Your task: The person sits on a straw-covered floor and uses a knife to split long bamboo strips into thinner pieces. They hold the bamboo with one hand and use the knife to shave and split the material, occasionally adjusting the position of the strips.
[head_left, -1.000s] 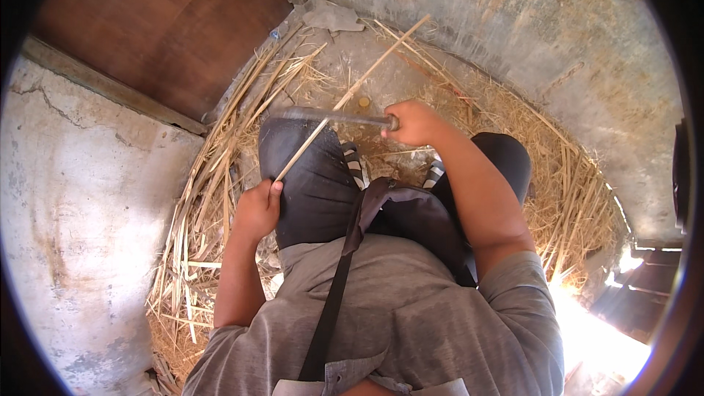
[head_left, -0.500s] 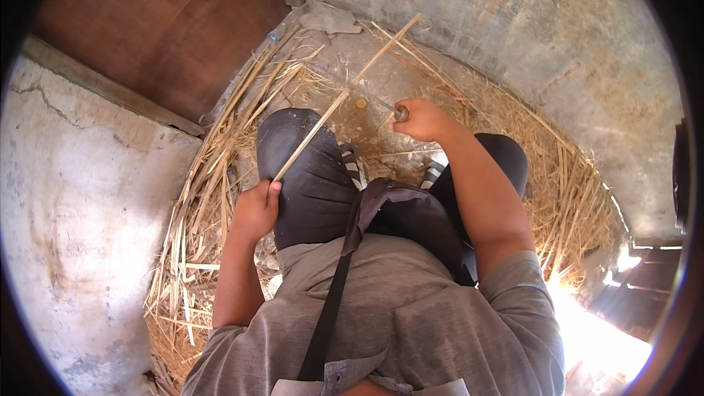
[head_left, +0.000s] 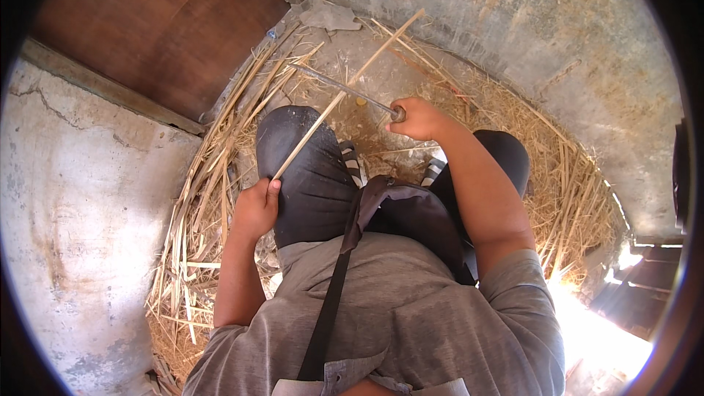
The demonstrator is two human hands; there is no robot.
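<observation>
A long, pale strip of split bamboo (head_left: 309, 136) slants up and away to the right, over my left knee. Its near end is pinched in my left hand (head_left: 257, 209), thumb on top. Wrapped around the short handle of a long, narrow-bladed knife (head_left: 370, 98) is my right hand (head_left: 422, 119). The dark blade points left and crosses the strip about midway along it. Whether the blade touches the strip or passes just above it, I cannot tell.
Bamboo strips (head_left: 220, 154) lie piled along the left wall. More strips and shavings (head_left: 565, 176) cover the floor at the right. My knees (head_left: 293, 147) are bent beneath the strip, with striped footwear (head_left: 350, 163) between them. A brown wooden panel (head_left: 169, 22) stands at the far left.
The knife blade, blurred and barely visible before, now shows clearly and reaches left across the strip. My left hand and the strip have hardly moved.
</observation>
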